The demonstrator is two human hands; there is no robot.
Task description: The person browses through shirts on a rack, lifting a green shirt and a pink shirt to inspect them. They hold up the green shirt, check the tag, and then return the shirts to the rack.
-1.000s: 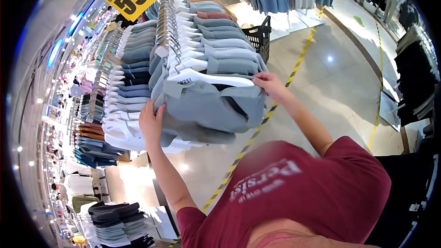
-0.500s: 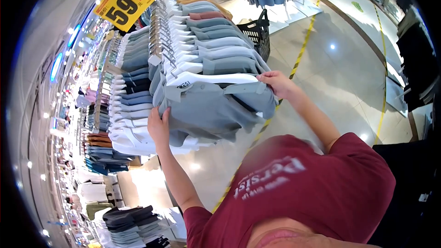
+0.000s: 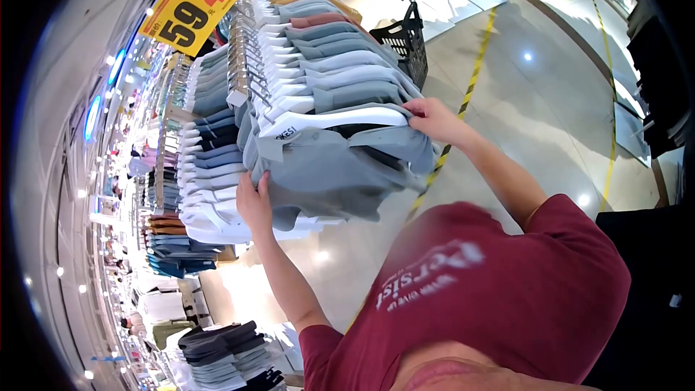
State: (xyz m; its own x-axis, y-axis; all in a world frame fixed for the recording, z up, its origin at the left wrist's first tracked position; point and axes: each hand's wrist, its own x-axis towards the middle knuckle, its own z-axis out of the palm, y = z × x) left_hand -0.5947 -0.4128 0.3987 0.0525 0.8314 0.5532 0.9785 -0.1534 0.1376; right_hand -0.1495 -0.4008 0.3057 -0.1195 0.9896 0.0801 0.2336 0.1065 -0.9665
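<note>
A grey polo shirt (image 3: 326, 174) hangs at the near end of the rack, on a white hanger (image 3: 340, 119) with dark lettering. On the image's left, my left hand (image 3: 254, 201) pinches the grey shirt's edge between thumb and fingers. Over at the hanger's right end, my right hand (image 3: 433, 119) is closed on the grey shirt's shoulder area; its fingertips are partly hidden by cloth. The shirt's collar lies loose below the hanger, and its lower part spreads toward my body. More grey and white shirts (image 3: 347, 69) hang close behind it.
Another row of shirts (image 3: 213, 174) hangs at the left. A yellow price sign (image 3: 197, 3) stands above the rack. Behind the rack's right side is a black basket (image 3: 407, 47). Folded clothes (image 3: 221, 347) are stacked at the lower left. Yellow-black tape (image 3: 474, 76) crosses the floor.
The view has shifted slightly. Both hands keep their holds, and the grey shirt's loose cloth has changed its folds a little near the right side.
</note>
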